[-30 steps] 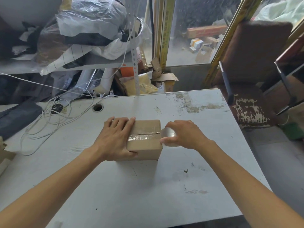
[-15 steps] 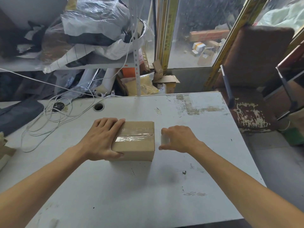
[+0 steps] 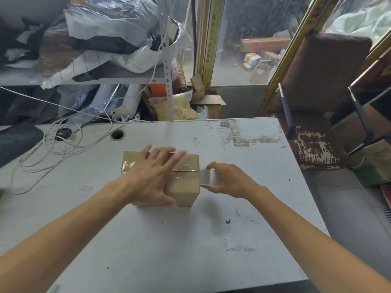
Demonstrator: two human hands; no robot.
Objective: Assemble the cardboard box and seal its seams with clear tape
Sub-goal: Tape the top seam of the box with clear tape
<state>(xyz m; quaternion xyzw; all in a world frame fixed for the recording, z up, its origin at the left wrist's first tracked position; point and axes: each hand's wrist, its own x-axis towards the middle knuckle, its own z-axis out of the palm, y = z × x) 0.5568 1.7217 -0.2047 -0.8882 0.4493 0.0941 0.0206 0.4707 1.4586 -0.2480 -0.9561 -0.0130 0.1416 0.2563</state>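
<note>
A small brown cardboard box (image 3: pixel 186 187) rests on the white table (image 3: pixel 169 240), its top flaps shut with clear tape along the centre seam. My left hand (image 3: pixel 152 176) lies flat on the box top, fingers spread, and covers most of it. My right hand (image 3: pixel 230 180) is just right of the box and grips a roll of clear tape (image 3: pixel 208 179). A strip of tape runs from the roll onto the right end of the seam. Shiny tape also shows on the box's left end (image 3: pixel 127 166).
White cables (image 3: pixel 53 149) lie coiled at the table's back left, near a round cable hole (image 3: pixel 117 134). Bags and cardboard scraps (image 3: pixel 179 106) crowd behind the table. A worn brown chair (image 3: pixel 313 127) stands at the right edge.
My left hand has slid rightward across the box top and spread its fingers. My right hand has come back up against the box's right end with the tape roll showing.
</note>
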